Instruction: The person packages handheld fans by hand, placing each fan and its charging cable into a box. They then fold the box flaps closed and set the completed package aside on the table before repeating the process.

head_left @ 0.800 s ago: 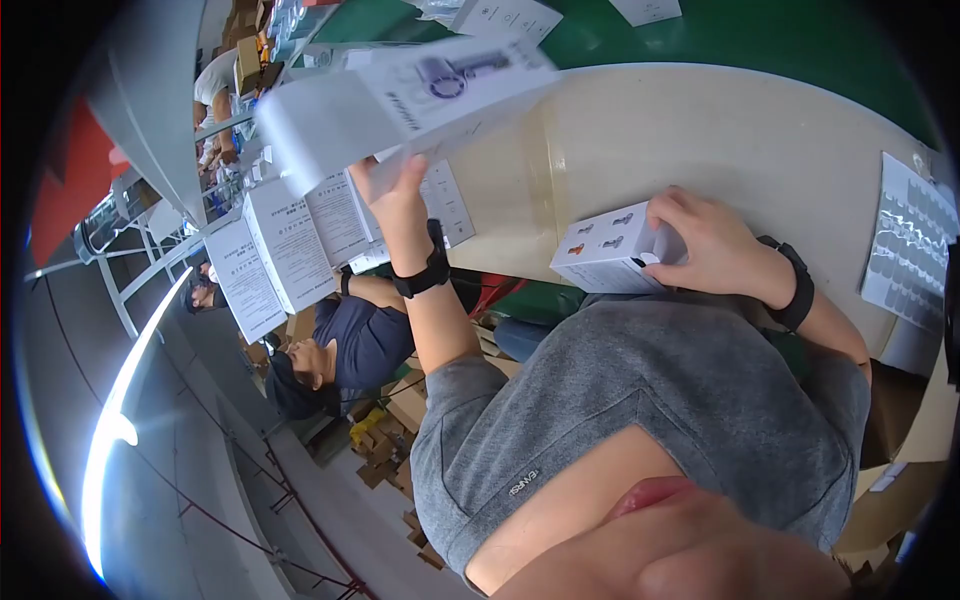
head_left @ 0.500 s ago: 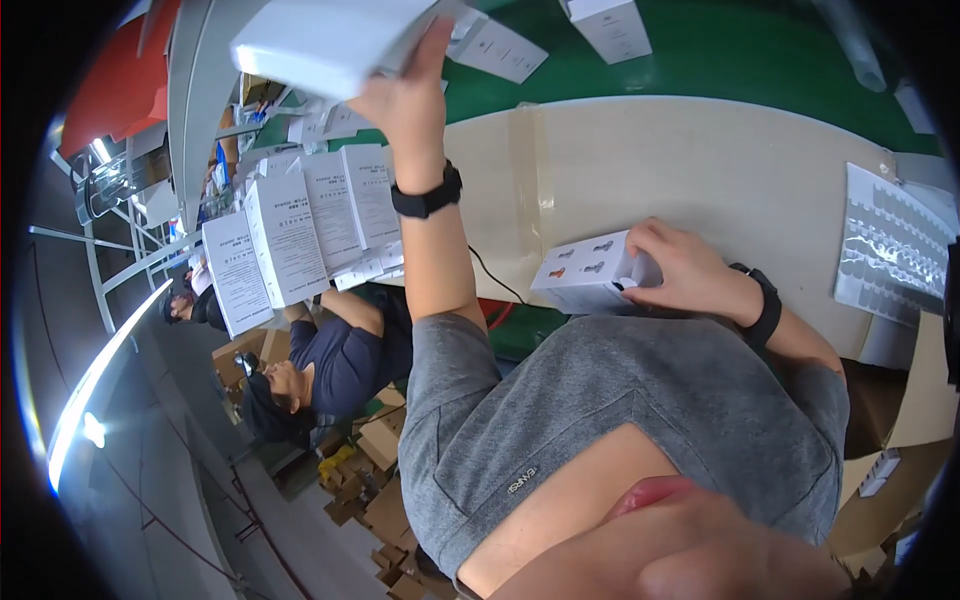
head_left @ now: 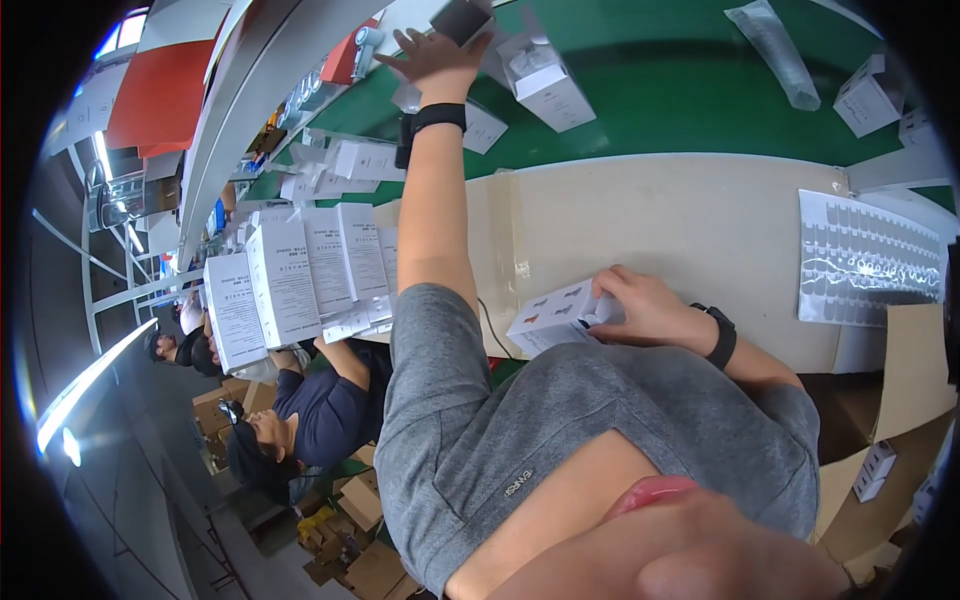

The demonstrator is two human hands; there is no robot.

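Note:
At the upper left, my left hand (head_left: 440, 68) is stretched far out with its fingers spread. Just beyond it is a small dark block-like object (head_left: 462, 20), close to the thumb; whether they touch is unclear. My right hand (head_left: 645, 308) grips the end of a white printed carton (head_left: 552, 318) near my body, thumb and fingers around its edges. Small pictures of devices show on the carton's upper face. Past my left hand stands another white carton (head_left: 556, 98), its top open with clear plastic inside.
Tall white cartons (head_left: 285, 280) stand in a row at the left, beside a co-worker (head_left: 330, 400) in dark clothes. A sheet of clear labels (head_left: 868, 260) lies right on the beige board (head_left: 660, 215). A clear plastic sleeve (head_left: 778, 55) and cartons rest on the green table (head_left: 665, 80).
My left hand has reached farther away and its fingers have spread; the white box it carried is no longer seen in it. My right hand still grips its carton. The view has shifted.

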